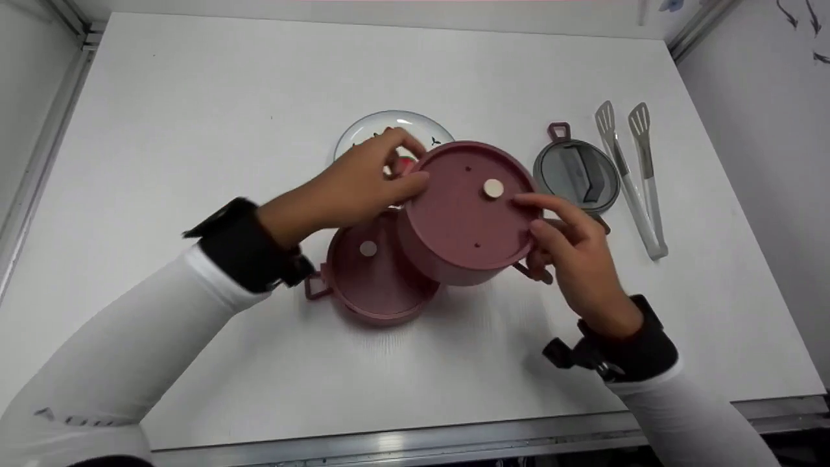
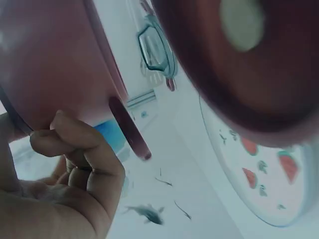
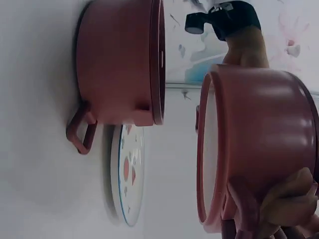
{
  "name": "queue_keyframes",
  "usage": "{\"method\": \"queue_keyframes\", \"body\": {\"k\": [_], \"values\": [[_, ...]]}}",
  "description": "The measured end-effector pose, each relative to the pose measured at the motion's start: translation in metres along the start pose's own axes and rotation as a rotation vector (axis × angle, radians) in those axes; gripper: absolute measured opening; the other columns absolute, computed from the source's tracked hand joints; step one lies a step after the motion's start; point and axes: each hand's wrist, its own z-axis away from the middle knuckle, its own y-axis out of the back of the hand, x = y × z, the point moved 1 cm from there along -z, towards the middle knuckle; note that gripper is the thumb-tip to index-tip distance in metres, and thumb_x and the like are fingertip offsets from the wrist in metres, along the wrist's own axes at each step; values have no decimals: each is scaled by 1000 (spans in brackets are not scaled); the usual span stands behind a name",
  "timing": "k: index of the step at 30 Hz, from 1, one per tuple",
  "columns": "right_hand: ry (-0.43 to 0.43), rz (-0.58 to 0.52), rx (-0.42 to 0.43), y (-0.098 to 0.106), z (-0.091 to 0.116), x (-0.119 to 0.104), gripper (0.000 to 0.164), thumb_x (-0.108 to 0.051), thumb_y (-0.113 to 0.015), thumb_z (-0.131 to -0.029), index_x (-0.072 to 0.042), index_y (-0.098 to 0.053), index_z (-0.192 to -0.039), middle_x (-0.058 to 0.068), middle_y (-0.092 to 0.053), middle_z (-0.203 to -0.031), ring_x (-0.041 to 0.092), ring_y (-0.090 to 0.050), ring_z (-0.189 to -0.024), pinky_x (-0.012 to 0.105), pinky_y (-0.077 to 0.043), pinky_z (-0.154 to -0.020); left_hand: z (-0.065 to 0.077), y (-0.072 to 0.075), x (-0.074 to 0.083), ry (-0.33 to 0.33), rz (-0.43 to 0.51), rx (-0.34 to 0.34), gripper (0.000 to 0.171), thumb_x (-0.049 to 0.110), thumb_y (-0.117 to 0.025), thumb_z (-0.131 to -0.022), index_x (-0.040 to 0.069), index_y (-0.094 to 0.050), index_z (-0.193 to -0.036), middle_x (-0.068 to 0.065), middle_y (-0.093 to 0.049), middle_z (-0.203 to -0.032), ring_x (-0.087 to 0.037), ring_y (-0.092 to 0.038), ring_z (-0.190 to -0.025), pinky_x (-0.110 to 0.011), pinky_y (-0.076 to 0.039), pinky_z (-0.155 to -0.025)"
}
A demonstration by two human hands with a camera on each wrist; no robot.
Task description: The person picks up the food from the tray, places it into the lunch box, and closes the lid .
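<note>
A dark red pot (image 1: pixel 467 214) with a pale knob in its recessed top hangs tilted above the table between both hands. My left hand (image 1: pixel 366 178) grips its left rim, thumb on top. On the opposite side my right hand (image 1: pixel 570 246) holds the rim near a side handle, its index finger reaching towards the knob. The held pot's pale underside (image 3: pixel 209 154) shows in the right wrist view. Below and to the left, a second dark red pot (image 1: pixel 382 279) with a similar knob stands on the table, partly covered by the held one.
Behind the pots lies a white plate (image 1: pixel 360 130) with watermelon prints. To the right are a round glass lid (image 1: pixel 570 172) with a dark handle and red loop, and metal tongs (image 1: pixel 648 188) with slotted ends. A metal rail (image 1: pixel 389 441) runs along the table's front edge.
</note>
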Motion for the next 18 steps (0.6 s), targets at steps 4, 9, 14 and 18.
{"method": "queue_keyframes", "body": {"k": [4, 9, 14, 18], "values": [[-39, 55, -80, -27, -26, 5, 31, -7, -51, -103, -1, -62, -130, 4, -54, -67, 12, -43, -50, 24, -38, -48, 53, 10, -24, 103, 126, 54, 41, 37, -61, -98, 24, -46, -134, -5, -54, -91, -16, -57, -74, -27, -50, -64], [-89, 57, -209, -48, -45, 12, 32, -9, -50, -103, -5, -65, -131, 6, -56, -74, 13, -54, -56, 24, -52, -56, 94, 8, -44, 189, 229, 50, 53, 40, -63, -97, 29, -35, -140, -8, -53, -89, -15, -60, -69, -27, -46, -56], [-91, 139, -277, -54, -54, 20, 35, -6, -48, -102, -15, -69, -129, 7, -54, -79, 14, -52, -56, 23, -47, -55, 109, -1, -54, 224, 280, 43, 60, 41, -63, -97, 30, -28, -144, -9, -56, -90, -17, -60, -68, -26, -43, -52], [-47, 239, -277, -52, -55, 23, 39, -5, -48, -101, -22, -71, -127, 4, -59, -95, 12, -43, -58, 20, -41, -57, 111, -8, -54, 218, 300, 37, 64, 41, -63, -97, 31, -24, -147, -10, -58, -92, -20, -60, -69, -26, -44, -53]]}}
